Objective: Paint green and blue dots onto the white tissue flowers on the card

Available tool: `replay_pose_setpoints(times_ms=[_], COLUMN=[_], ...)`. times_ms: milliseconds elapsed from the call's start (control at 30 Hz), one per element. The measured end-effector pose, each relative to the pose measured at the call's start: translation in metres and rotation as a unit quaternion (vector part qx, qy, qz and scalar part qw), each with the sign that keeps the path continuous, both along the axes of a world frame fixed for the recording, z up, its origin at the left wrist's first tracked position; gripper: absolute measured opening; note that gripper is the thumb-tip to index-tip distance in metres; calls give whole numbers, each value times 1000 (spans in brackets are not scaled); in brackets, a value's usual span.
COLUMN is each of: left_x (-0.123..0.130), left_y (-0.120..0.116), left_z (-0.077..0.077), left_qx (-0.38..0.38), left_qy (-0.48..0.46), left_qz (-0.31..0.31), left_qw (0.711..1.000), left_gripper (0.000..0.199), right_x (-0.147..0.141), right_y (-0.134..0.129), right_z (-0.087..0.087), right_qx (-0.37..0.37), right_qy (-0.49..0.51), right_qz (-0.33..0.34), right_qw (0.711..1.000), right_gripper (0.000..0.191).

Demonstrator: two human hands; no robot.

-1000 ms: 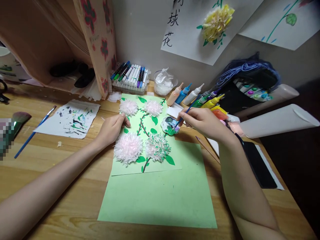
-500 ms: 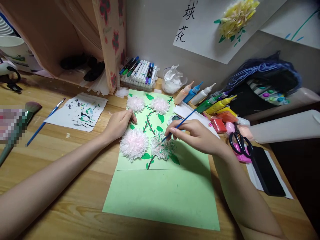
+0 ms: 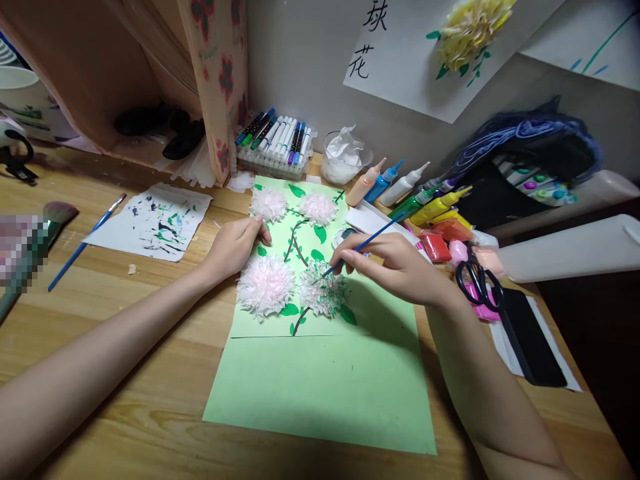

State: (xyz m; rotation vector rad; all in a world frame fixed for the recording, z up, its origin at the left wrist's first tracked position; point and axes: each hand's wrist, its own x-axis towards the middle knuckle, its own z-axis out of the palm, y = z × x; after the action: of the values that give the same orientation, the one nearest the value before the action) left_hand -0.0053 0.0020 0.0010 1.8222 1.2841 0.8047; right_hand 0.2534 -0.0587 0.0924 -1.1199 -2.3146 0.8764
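A blue-handled paintbrush (image 3: 373,240) is pinched in my right hand (image 3: 390,263). Its tip touches the lower-right tissue-paper flower (image 3: 325,290), whose pale petals carry green paint specks. My left hand (image 3: 235,247) rests with curled fingers on the left edge of the green paper (image 3: 320,387), holding it against the table. That hand lies between the upper-left flower (image 3: 269,203) and the larger pink-white lower-left flower (image 3: 266,285). A fourth flower (image 3: 317,209) is at the upper right. Painted leaves and dark stems run between them. A small paint container (image 3: 345,237) is partly hidden behind my right hand.
Paint bottles (image 3: 385,183), a tissue-filled tub (image 3: 345,160) and a marker box (image 3: 275,143) line the back. Black scissors (image 3: 477,280) and a black phone-like slab (image 3: 533,340) lie right. A paint-stained tissue (image 3: 160,223), another blue brush (image 3: 80,250) and a wide brush (image 3: 43,247) lie left.
The view has shifted slightly, so everything sits a little higher and further left. My right hand keeps the paintbrush on the speckled flower; my left hand stays at the paper's edge.
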Motion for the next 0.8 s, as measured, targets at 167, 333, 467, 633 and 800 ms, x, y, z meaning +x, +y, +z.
replay_pose_setpoints(times_ms=[167,333,467,633,800], left_x=[0,0,1,1,1], left_y=[0,1,0,0,0], left_z=[-1,-1,0,1,1], left_qx=[-4,5,-1,-1,2], left_qy=[-1,1,1,6,7], left_qz=[3,0,3,5,6], left_qw=[1000,1000,1000,1000,1000], left_gripper=[50,50,50,51,50], right_x=[5,-5,2,6,-8], right_y=[-1,-2,2,1,-2], right_z=[4,-2,-3,1,-3], right_qx=[-2,-21,-18,-24,-28], right_qy=[26,-14,-4,25,-15], right_qz=[-17,54,-18,-29,52], right_qw=[1000,998,1000,999,998], right_gripper=[35,35,37,38,35])
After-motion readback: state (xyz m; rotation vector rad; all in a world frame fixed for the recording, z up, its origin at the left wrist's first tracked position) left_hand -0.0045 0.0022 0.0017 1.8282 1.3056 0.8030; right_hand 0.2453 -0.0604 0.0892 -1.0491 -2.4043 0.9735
